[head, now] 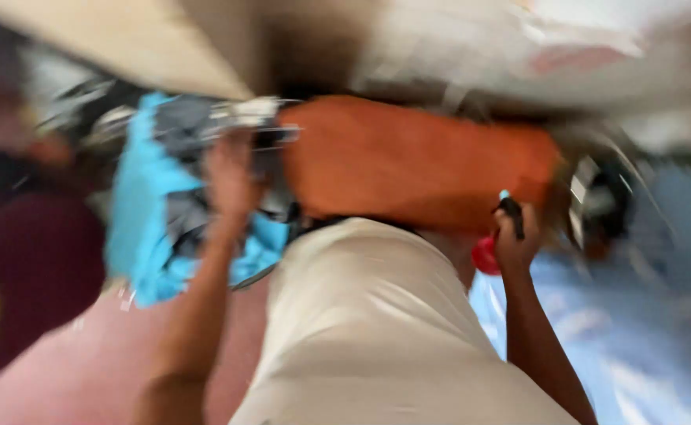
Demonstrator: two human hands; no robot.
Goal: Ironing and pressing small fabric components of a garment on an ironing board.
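Two hands: I count both of mine raised, well apart, with my pale-trousered leg (369, 330) between them.
Left hand (231, 177): at 11 o'clock from the knee, up against a blurred metal part (243, 114) beside the blue cloth (141, 205); I cannot tell whether it grips.
Right hand (515, 244): at 2 o'clock, fingers closed round one black-handled tool (511, 212) with a red bulb (485, 256).
Orange pad (416, 161): one, long axis running 9 to 3 o'clock, lying beyond both hands; the right hand looks nearer.
Bystander: one maroon sleeve (31, 267) at 9 o'clock.
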